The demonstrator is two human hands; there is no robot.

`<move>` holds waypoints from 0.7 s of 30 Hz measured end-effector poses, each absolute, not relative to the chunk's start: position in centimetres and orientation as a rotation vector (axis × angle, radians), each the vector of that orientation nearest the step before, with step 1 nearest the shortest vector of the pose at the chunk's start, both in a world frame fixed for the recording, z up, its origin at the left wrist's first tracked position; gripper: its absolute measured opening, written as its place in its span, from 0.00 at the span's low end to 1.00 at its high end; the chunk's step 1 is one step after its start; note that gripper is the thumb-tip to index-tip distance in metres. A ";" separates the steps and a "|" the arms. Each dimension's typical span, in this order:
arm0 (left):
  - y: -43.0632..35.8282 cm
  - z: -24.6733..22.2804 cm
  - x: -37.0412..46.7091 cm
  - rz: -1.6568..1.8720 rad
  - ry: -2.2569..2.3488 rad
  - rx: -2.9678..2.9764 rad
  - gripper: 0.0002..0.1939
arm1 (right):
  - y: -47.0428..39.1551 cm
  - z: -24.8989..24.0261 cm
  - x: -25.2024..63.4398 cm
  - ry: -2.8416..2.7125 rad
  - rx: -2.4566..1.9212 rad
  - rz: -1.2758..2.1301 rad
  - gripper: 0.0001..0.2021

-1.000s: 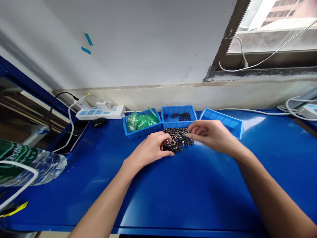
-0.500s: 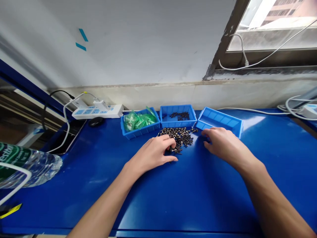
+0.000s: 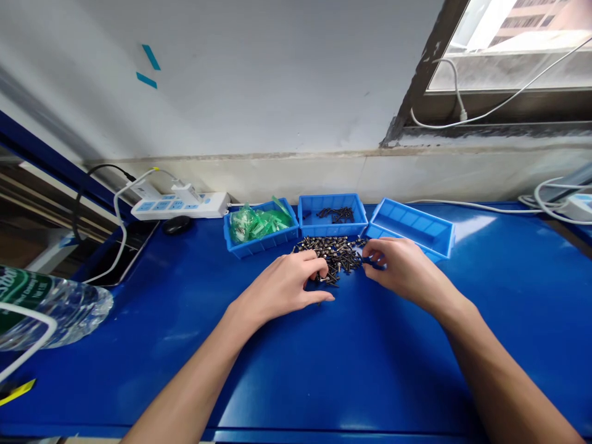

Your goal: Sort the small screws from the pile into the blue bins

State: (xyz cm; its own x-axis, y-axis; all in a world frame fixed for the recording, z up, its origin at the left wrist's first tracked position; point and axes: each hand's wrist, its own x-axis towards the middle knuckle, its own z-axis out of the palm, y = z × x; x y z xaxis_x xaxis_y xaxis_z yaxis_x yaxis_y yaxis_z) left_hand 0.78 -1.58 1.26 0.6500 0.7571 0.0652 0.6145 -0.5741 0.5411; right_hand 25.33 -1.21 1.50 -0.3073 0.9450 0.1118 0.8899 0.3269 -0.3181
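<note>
A loose pile of small dark and silvery screws (image 3: 337, 251) lies on the blue tabletop (image 3: 324, 370). My left hand (image 3: 293, 280) rests at the pile's near left side, thumb stretched out apart from the curled fingers, covering some screws. At the pile's right edge is my right hand (image 3: 393, 262), thumb and fingers apart, with no screw visible between them. Behind the pile stands a blue bin (image 3: 333, 230) with some dark screws (image 3: 340, 214) inside. To its right, a second blue bin (image 3: 411, 225) sits at an angle, its near wall partly behind my right hand.
A third blue bin (image 3: 263, 246) at left holds green plastic bags (image 3: 263, 223). Near the wall are a white power strip (image 3: 185, 206) and a black mouse (image 3: 177, 225). A clear bottle (image 3: 78, 308) lies at the left edge, with a white cable (image 3: 34, 354) before it.
My right hand has moved left, closer to the screw pile, from in front of the right bin. My left hand has hardly moved. The view has shifted slightly.
</note>
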 end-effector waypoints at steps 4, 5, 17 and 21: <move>-1.6 1.3 0.8 0.375 1.046 2.401 0.13 | -1.1 1.6 25.3 -2.247 -1.667 0.410 0.08; -1.6 1.3 0.8 0.376 1.048 2.402 0.13 | -1.2 1.8 25.4 -2.200 -1.652 0.475 0.07; -1.8 2.2 0.5 0.331 0.922 2.381 0.12 | -0.1 4.0 23.9 -1.527 -1.264 1.028 0.15; -1.8 2.2 0.4 0.260 0.878 2.384 0.11 | 0.8 4.6 23.6 -1.638 -1.442 0.569 0.14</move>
